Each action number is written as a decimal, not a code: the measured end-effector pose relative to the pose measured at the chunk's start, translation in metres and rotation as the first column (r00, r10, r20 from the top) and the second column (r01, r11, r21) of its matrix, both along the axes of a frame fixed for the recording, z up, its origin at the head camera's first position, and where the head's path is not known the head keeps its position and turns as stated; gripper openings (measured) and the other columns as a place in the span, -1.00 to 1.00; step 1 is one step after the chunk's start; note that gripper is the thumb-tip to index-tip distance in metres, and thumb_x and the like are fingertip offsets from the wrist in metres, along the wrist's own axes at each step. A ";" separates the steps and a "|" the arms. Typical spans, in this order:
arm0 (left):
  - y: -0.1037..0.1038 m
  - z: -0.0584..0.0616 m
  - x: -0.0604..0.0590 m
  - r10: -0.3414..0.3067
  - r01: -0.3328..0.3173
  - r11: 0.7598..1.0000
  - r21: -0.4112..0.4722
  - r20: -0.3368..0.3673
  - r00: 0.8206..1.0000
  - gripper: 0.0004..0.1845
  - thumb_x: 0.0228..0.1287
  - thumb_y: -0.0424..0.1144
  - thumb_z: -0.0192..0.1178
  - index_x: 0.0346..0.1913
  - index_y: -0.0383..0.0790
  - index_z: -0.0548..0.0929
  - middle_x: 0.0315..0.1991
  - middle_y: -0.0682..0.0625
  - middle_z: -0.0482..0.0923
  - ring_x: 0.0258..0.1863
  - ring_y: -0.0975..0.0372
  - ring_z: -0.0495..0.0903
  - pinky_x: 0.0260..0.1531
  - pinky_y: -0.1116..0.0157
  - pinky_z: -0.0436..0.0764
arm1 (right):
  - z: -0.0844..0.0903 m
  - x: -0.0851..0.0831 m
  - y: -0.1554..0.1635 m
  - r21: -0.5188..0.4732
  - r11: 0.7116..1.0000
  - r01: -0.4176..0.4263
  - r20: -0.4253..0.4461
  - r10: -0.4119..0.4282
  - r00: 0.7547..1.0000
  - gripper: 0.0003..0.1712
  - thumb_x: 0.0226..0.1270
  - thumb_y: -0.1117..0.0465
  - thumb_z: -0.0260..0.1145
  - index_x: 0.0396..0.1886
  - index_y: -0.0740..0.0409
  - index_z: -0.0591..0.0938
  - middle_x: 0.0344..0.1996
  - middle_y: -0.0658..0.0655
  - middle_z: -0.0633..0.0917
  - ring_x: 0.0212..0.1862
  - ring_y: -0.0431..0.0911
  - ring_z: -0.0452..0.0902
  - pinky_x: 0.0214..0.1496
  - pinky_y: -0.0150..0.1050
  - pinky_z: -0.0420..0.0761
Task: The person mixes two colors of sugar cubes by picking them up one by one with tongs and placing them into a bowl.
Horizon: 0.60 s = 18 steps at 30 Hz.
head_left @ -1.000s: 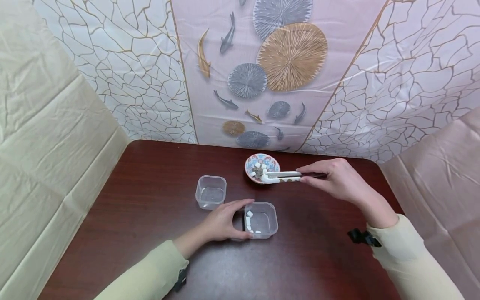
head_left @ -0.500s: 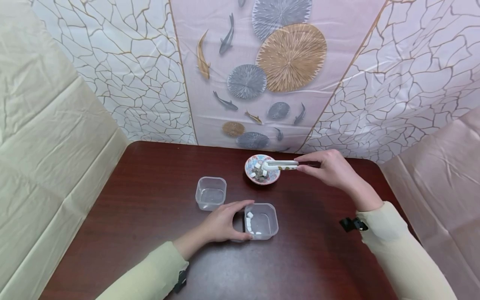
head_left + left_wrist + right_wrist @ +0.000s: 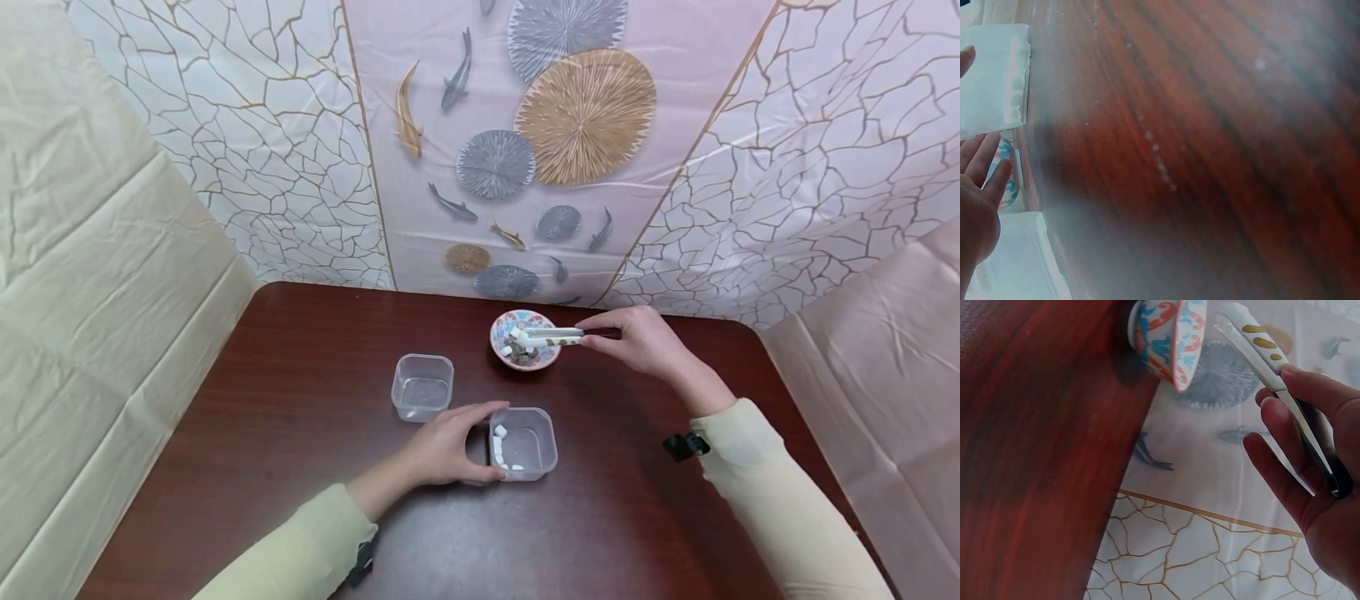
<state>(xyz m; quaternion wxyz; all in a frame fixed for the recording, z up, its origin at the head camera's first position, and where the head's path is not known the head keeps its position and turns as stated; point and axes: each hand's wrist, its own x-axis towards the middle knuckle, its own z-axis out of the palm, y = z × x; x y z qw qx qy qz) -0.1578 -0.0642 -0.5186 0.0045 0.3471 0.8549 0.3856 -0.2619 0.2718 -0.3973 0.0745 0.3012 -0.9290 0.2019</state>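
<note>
Table (image 3: 300, 467): dark red-brown wood, with patterned sheets hung along its far and side edges.
Left hand (image 3: 450, 446): near the middle of the table, fingers curved against the left wall of a clear container.
Right hand (image 3: 637, 340): far right, gripping the dark handle end of the tongs between thumb and fingers.
Clear container (image 3: 523, 442): square, touching the left hand, with a few white cubes (image 3: 498, 442) along its left inner side.
Second clear container (image 3: 422, 386): square, just far-left of the first, apart from both hands.
Small bowl (image 3: 525, 339): patterned, at the far middle, just left of the right hand, holding white and grey pieces.
Tongs (image 3: 553, 335): white, reaching left from the right hand, tips over the bowl.
</note>
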 end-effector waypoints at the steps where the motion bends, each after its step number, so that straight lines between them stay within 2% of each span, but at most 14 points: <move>1: 0.000 -0.002 0.000 0.000 0.000 1.000 0.002 -0.010 1.000 0.01 0.03 0.16 0.62 0.55 -0.09 0.48 0.40 0.00 0.62 0.35 0.09 0.62 0.30 0.03 0.62 | -0.002 -0.001 -0.001 0.002 1.000 -0.001 0.004 0.001 1.000 -0.78 0.33 0.20 0.57 -0.04 0.03 0.90 -0.23 -0.01 0.88 -0.35 -0.16 0.66 -0.24 -0.09 0.62; 6: -0.001 -0.019 -0.006 0.004 -0.003 1.000 0.009 -0.068 0.998 -0.01 0.08 0.28 0.56 0.56 -0.01 0.47 0.38 0.05 0.62 0.33 0.14 0.63 0.25 0.07 0.65 | -0.008 -0.004 -0.003 0.017 1.000 -0.007 0.009 0.007 1.000 -0.78 0.32 0.20 0.59 -0.05 0.07 0.89 -0.22 0.01 0.88 -0.27 -0.07 0.78 -0.18 0.02 0.69; 10: -0.001 -0.015 -0.005 -0.006 0.007 1.000 0.016 -0.064 0.998 -0.01 0.09 0.25 0.57 0.56 -0.03 0.46 0.38 0.04 0.63 0.32 0.13 0.63 0.25 0.10 0.64 | -0.012 -0.006 -0.004 0.036 0.999 -0.006 -0.002 0.006 1.000 -0.77 0.33 0.18 0.57 -0.04 0.08 0.89 -0.22 0.02 0.88 -0.24 -0.01 0.80 -0.17 0.07 0.70; 13: -0.001 -0.009 -0.003 -0.007 0.008 1.000 0.021 -0.035 0.999 0.00 0.07 0.22 0.59 0.56 -0.05 0.47 0.39 0.02 0.62 0.33 0.10 0.63 0.27 0.06 0.63 | -0.014 -0.008 -0.004 0.050 0.999 -0.003 -0.010 0.004 1.000 -0.76 0.34 0.16 0.57 -0.02 0.08 0.89 -0.20 0.04 0.88 -0.21 0.03 0.82 -0.13 0.11 0.71; 18: -0.001 -0.010 -0.003 0.006 -0.006 1.000 0.007 -0.027 1.000 0.00 0.06 0.24 0.58 0.56 -0.03 0.47 0.40 0.05 0.61 0.35 0.13 0.61 0.28 0.04 0.63 | -0.013 -0.007 -0.003 0.063 0.998 0.005 -0.022 -0.003 1.000 -0.74 0.36 0.15 0.56 0.00 0.07 0.88 -0.17 0.04 0.88 -0.16 0.05 0.83 -0.10 0.12 0.72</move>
